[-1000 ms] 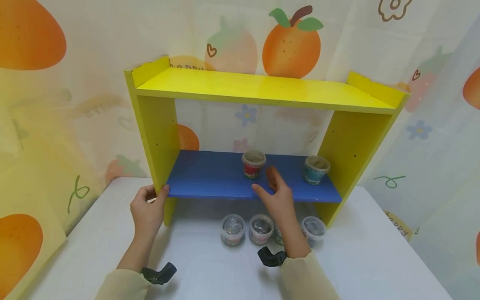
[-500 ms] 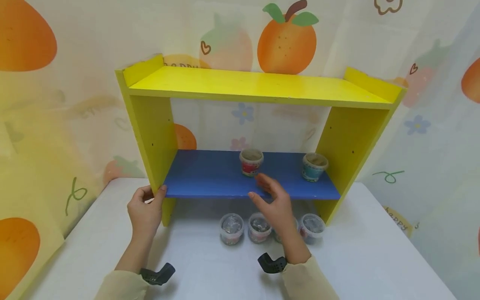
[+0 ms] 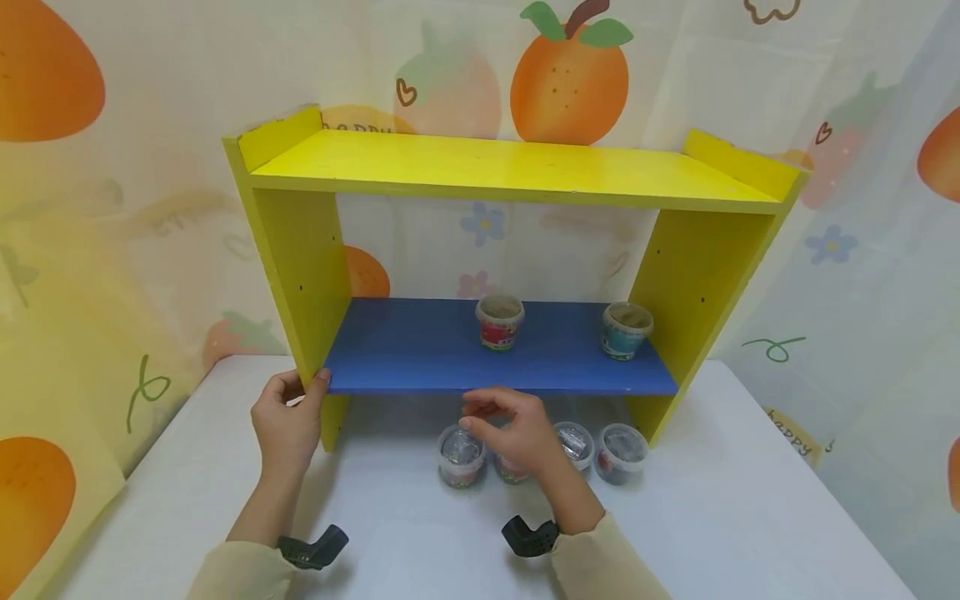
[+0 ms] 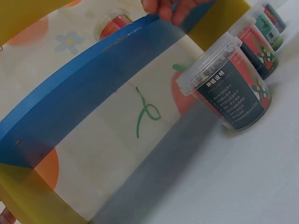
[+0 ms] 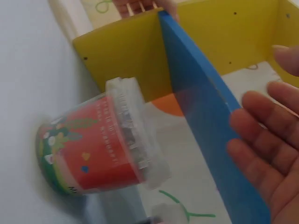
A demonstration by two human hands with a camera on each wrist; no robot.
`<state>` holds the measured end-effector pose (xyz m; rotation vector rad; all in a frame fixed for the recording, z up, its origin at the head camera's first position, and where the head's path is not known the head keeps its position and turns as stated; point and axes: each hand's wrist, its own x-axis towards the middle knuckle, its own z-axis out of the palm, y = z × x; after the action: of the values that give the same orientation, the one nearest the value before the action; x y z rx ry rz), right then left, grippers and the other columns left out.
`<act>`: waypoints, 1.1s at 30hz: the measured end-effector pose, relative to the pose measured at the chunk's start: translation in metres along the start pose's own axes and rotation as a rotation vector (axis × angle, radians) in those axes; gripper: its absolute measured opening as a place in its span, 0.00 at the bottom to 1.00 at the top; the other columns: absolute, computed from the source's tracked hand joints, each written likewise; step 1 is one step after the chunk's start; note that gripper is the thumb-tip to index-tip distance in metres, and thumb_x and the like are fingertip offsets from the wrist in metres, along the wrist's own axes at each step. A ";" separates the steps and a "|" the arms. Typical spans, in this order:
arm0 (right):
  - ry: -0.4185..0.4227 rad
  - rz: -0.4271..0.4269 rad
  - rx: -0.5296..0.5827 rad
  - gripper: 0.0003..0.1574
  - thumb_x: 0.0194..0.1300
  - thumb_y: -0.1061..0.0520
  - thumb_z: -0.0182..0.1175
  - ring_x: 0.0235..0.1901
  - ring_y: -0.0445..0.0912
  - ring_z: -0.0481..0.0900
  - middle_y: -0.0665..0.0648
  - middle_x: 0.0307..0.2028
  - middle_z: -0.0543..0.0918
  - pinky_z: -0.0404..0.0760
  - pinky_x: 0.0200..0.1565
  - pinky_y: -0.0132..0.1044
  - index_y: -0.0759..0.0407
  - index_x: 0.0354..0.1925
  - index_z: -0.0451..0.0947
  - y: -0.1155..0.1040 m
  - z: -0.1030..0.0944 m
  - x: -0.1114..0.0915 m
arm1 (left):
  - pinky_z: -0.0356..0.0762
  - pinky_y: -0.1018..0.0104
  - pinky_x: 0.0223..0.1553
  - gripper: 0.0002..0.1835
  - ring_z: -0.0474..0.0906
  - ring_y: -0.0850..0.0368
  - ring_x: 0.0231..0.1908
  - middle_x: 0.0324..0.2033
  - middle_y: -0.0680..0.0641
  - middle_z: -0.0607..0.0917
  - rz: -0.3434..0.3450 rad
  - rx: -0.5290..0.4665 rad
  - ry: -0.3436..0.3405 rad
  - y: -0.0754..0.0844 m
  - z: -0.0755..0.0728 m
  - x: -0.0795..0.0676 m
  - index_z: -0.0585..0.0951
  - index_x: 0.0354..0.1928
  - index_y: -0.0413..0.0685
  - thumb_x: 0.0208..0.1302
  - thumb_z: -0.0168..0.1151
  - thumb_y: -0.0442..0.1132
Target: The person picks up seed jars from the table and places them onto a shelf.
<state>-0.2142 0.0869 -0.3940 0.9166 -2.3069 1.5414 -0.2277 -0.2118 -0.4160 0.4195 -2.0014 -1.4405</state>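
A small shelf with yellow sides and top (image 3: 480,167) and a blue middle board (image 3: 405,346) stands on the white table. My left hand (image 3: 288,425) grips the front edge of its left side panel, thumb on the inside by the board's corner. My right hand (image 3: 521,429) is in front of the board's edge, above the lidded tubs, fingers loosely bent and holding nothing. On the board sit a red tub (image 3: 498,323) near the middle and a blue tub (image 3: 626,332) at the right. The right wrist view shows a red-labelled tub (image 5: 100,144) beside the hand.
Several clear-lidded tubs line the table below the board, among them a left one (image 3: 461,457) and a right one (image 3: 622,454); my right hand partly covers another (image 3: 510,472). Behind hangs a fruit-patterned curtain (image 3: 570,87). The white table (image 3: 405,533) spreads in front.
My right hand has drawn back from beside the red tub, moving left and down toward the board's front edge. The left hand keeps its grip. The head view has shifted slightly.
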 end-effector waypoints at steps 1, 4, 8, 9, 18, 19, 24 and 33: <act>-0.034 0.024 -0.020 0.18 0.58 0.57 0.66 0.41 0.45 0.82 0.54 0.41 0.85 0.81 0.45 0.44 0.55 0.48 0.80 0.001 0.001 0.000 | 0.72 0.85 0.37 0.24 0.73 0.64 0.40 0.40 0.49 0.81 -0.001 0.003 -0.002 0.000 0.000 0.000 0.79 0.46 0.44 0.59 0.62 0.57; -0.129 0.091 -0.096 0.19 0.58 0.50 0.66 0.44 0.42 0.81 0.48 0.44 0.84 0.79 0.49 0.45 0.49 0.49 0.80 0.005 0.003 -0.001 | 0.72 0.85 0.37 0.25 0.73 0.63 0.41 0.41 0.49 0.81 -0.008 0.009 -0.008 0.000 -0.001 0.000 0.78 0.46 0.44 0.59 0.61 0.57; -0.222 0.142 -0.228 0.24 0.57 0.44 0.65 0.51 0.42 0.77 0.45 0.49 0.81 0.76 0.54 0.44 0.47 0.53 0.78 0.008 0.005 -0.001 | 0.72 0.84 0.38 0.26 0.73 0.63 0.41 0.41 0.49 0.81 -0.012 0.016 -0.010 0.000 0.000 -0.001 0.78 0.47 0.44 0.58 0.61 0.59; -0.235 0.152 -0.255 0.26 0.57 0.44 0.65 0.53 0.42 0.76 0.45 0.51 0.80 0.75 0.56 0.45 0.47 0.53 0.78 0.009 0.004 -0.001 | 0.72 0.84 0.38 0.26 0.73 0.63 0.41 0.41 0.49 0.81 -0.013 0.017 -0.010 0.000 0.000 -0.001 0.78 0.47 0.44 0.58 0.61 0.59; -0.353 0.225 -0.469 0.44 0.50 0.34 0.66 0.62 0.52 0.67 0.54 0.61 0.71 0.69 0.60 0.51 0.48 0.63 0.70 0.013 0.003 -0.001 | 0.72 0.84 0.37 0.26 0.73 0.63 0.41 0.40 0.49 0.81 -0.020 0.013 -0.008 0.000 0.000 -0.001 0.78 0.47 0.45 0.58 0.61 0.59; -0.365 0.232 -0.484 0.46 0.49 0.33 0.66 0.63 0.52 0.67 0.54 0.62 0.71 0.69 0.60 0.51 0.48 0.64 0.69 0.013 0.004 -0.001 | 0.72 0.84 0.38 0.26 0.73 0.63 0.41 0.41 0.49 0.81 -0.022 0.014 -0.008 0.001 0.000 -0.001 0.78 0.47 0.45 0.58 0.61 0.59; -0.397 0.241 -0.556 0.54 0.43 0.32 0.69 0.63 0.52 0.65 0.55 0.63 0.69 0.69 0.60 0.49 0.52 0.64 0.68 0.016 0.008 0.000 | 0.73 0.83 0.39 0.26 0.73 0.62 0.43 0.42 0.49 0.81 -0.040 0.018 -0.016 0.002 -0.001 -0.001 0.78 0.48 0.45 0.59 0.60 0.59; -0.390 0.170 -0.647 0.56 0.39 0.31 0.71 0.61 0.54 0.68 0.56 0.59 0.73 0.64 0.64 0.49 0.59 0.61 0.71 0.018 0.011 -0.003 | 0.72 0.83 0.39 0.26 0.73 0.62 0.43 0.42 0.48 0.81 -0.039 0.018 -0.013 0.003 -0.001 -0.002 0.78 0.48 0.45 0.58 0.60 0.59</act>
<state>-0.2212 0.0832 -0.4136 0.9039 -2.9354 0.5877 -0.2253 -0.2108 -0.4134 0.4598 -2.0278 -1.4534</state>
